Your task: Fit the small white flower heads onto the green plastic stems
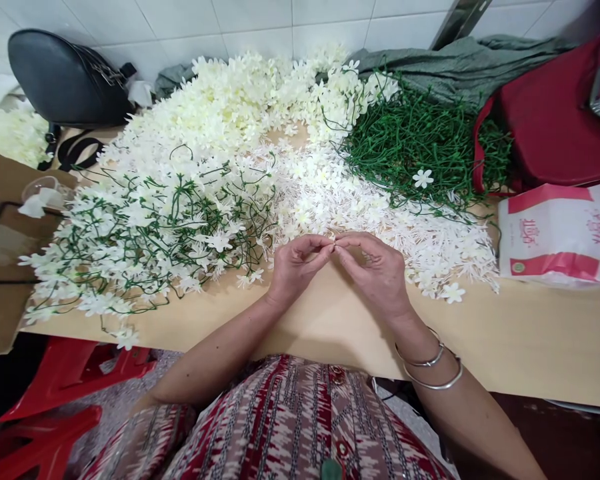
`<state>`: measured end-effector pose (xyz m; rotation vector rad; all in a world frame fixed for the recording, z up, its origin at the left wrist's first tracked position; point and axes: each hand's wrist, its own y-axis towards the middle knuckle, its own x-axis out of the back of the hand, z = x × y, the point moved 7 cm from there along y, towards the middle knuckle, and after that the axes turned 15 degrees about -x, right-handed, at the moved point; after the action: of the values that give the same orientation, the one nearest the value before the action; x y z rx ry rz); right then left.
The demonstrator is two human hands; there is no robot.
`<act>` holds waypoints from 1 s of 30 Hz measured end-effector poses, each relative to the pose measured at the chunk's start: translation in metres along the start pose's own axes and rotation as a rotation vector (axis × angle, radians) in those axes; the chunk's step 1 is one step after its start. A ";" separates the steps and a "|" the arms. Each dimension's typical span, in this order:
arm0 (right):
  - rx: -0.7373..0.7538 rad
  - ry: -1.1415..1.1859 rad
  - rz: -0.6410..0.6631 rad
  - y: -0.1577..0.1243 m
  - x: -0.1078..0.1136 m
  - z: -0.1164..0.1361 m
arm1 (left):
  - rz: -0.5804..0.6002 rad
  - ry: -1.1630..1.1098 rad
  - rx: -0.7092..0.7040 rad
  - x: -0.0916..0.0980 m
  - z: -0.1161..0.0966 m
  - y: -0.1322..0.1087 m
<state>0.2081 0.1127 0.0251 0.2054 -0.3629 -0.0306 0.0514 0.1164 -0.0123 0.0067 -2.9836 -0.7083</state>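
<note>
My left hand (pixel 299 267) and my right hand (pixel 379 272) meet fingertip to fingertip above the near part of the table. Thumb and forefinger are pinched together on each. Whatever sits between the fingertips is tiny and mostly covered, so I cannot make it out. Just beyond both hands spreads a heap of loose white pieces (pixel 300 200), thin stamen-like strands mixed with small petals. To the left lies a pile of white artificial flowers on green stems (pixel 180 207). Bare green plastic stems (pixel 410 143) form a tangle at the back right, with a single white flower (pixel 423 178) on it.
Cream flower heads (pixel 220 100) are banked against the tiled wall. A black bag (pixel 70 80) stands back left, above a cardboard box (pixel 10 253). On the right are a dark red bag (pixel 560 120) and a white-and-pink package (pixel 560 233). Red stools (pixel 75 380) stand below the table (pixel 540 333).
</note>
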 end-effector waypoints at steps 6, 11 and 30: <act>0.063 -0.092 -0.045 -0.001 -0.001 0.006 | 0.027 0.056 -0.049 -0.001 -0.006 0.001; 0.077 -0.093 -0.060 -0.002 -0.001 0.008 | 0.029 0.074 -0.059 -0.001 -0.006 0.000; -0.310 0.353 0.120 0.005 -0.012 -0.030 | 0.032 -0.324 0.160 -0.002 0.001 0.011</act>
<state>0.2077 0.1243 -0.0057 -0.1189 -0.0150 0.0675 0.0537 0.1263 -0.0081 -0.1616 -3.3320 -0.5084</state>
